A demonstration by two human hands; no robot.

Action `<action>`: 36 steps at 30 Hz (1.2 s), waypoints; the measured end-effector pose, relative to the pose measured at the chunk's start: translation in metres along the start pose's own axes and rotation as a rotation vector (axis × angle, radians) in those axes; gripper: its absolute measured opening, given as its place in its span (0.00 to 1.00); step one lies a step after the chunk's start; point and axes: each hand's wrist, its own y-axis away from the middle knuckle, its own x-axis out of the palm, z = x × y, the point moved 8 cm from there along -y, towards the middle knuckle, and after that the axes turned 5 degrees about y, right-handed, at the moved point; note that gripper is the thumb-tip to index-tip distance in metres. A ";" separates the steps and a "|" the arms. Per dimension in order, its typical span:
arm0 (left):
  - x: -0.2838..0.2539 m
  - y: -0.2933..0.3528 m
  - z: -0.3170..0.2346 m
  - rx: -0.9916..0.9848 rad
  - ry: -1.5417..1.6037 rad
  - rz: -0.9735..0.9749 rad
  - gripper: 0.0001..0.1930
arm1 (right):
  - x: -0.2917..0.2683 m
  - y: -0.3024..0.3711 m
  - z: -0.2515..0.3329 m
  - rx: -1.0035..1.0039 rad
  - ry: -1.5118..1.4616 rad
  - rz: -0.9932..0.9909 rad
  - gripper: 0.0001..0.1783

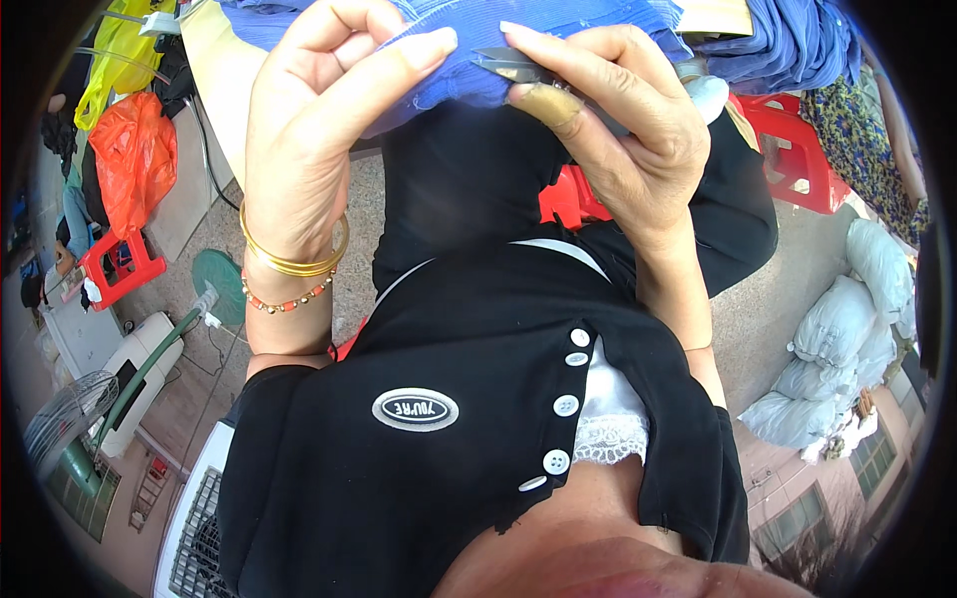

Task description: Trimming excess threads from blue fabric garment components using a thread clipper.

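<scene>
A blue ribbed piece of fabric [439, 85] is stretched up in front of me at the top of the view. My left hand [324, 125] pinches its left edge between thumb and fingers, with gold bangles and a beaded bracelet on that wrist. Held between the thumb and fingers of my right hand [633, 125] is a small pair of dark thread snips [510, 66]. Their pointed blades face left, against the fabric. A yellowish covering wraps my right thumb tip. Part of the snips' body is hidden by my fingers.
More blue garments lie piled [783, 45] at the upper right, beside a red plastic stool [793, 149]. Pale stuffed bags [837, 324] sit on the right-hand floor. On the left are a light tabletop [214, 75], an orange plastic bag [135, 164], another red stool [122, 269] and a fan [72, 414].
</scene>
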 end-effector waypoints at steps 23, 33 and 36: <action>0.043 -0.037 -0.014 0.525 0.756 0.527 0.03 | -0.015 -0.008 0.009 -0.022 0.291 -0.081 0.24; 0.030 -0.018 -0.014 -0.024 -0.018 -0.101 0.02 | -0.015 0.002 0.018 -0.271 0.401 -0.108 0.29; 0.029 -0.018 -0.013 -0.029 -0.016 -0.096 0.02 | -0.015 0.001 0.018 -0.272 0.398 -0.114 0.29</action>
